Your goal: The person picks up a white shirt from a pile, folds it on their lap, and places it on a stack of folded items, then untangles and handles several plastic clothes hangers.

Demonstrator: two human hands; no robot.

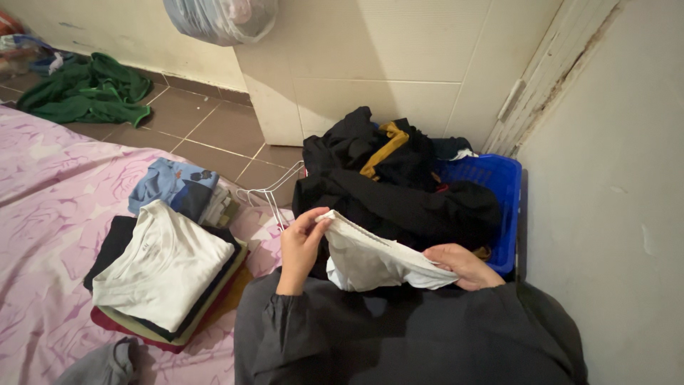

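Head view: left hand [299, 246] pinches the upper corner of a small white cloth garment [370, 258], fingers pressed together on the fabric. Right hand [463, 265] grips the garment's opposite edge, fingers curled closed around it. Garment hangs stretched between both hands. Just beyond the hands: blue plastic laundry basket [507, 187] heaped with dark clothes [399, 192]. Left of the left hand: stack of folded shirts [164, 274] on pink floral bedsheet [50, 214].

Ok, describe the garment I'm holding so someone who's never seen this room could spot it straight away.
Find the blue laundry basket against the wall, heaped with dark clothes. In front of it, the left hand and right hand stretch a white garment between them. It is the only pale piece against that black pile.
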